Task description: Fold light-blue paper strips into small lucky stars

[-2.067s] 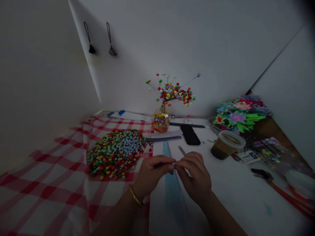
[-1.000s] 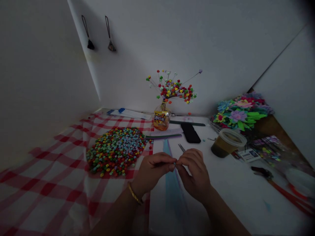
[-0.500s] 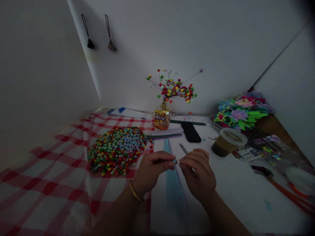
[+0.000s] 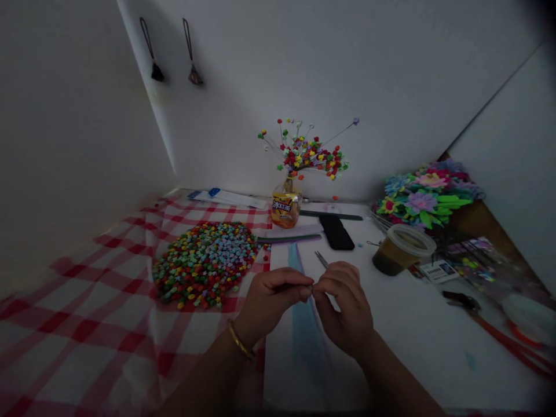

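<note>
My left hand (image 4: pixel 271 298), with a gold bangle on its wrist, pinches a tiny blue folded paper piece (image 4: pixel 311 286) between thumb and forefinger. Meeting it from the other side, my right hand (image 4: pixel 345 307) has its fingertips closed at the same piece, which they mostly hide. Light blue paper strips (image 4: pixel 302 330) lie on the white tabletop below both hands. The metal tips of a slim tool (image 4: pixel 321 259), perhaps tweezers or scissors, show beyond my right hand, its rest hidden. Left of my hands spreads a heap of small colourful paper stars (image 4: pixel 208 260).
Behind stand a bottle (image 4: pixel 285 209) holding star-tipped stems and a black phone (image 4: pixel 336 233). To the right are a tub of dark liquid (image 4: pixel 402 252), fuzzy craft flowers (image 4: pixel 423 200) and red-handled pliers (image 4: pixel 467 302). A red-and-white checked cloth (image 4: pixel 108 341) covers the left side.
My right hand has moved left, and its fingertips now meet those of my left hand at the small paper piece. The view has shifted slightly; the things on the table have stayed put.
</note>
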A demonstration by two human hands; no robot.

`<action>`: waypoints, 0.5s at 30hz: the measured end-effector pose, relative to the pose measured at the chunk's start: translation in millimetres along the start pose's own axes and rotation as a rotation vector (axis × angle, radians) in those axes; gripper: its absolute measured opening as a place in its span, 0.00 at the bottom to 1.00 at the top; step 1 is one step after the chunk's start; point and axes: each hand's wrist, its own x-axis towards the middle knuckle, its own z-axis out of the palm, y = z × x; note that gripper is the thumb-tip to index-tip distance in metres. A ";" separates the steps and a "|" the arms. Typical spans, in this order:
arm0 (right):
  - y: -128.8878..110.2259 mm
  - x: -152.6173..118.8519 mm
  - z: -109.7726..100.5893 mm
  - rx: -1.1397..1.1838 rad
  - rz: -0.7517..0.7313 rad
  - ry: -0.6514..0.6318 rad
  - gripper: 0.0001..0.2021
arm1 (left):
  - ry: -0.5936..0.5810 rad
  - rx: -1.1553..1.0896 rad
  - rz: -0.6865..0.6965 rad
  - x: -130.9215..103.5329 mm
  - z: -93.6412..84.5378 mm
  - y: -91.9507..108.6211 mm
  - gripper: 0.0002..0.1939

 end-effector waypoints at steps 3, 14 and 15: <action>-2.9 -1.2 1.5 -0.087 0.001 0.096 0.07 | 0.083 -0.112 -0.082 -0.4 2.7 -1.7 0.10; 3.3 1.3 -2.8 -0.042 0.012 0.036 0.06 | 0.007 0.053 0.069 3.3 -5.6 -1.1 0.06; 3.7 1.4 -2.8 -0.044 0.005 0.020 0.06 | -0.004 0.078 0.090 3.3 -6.0 -0.7 0.06</action>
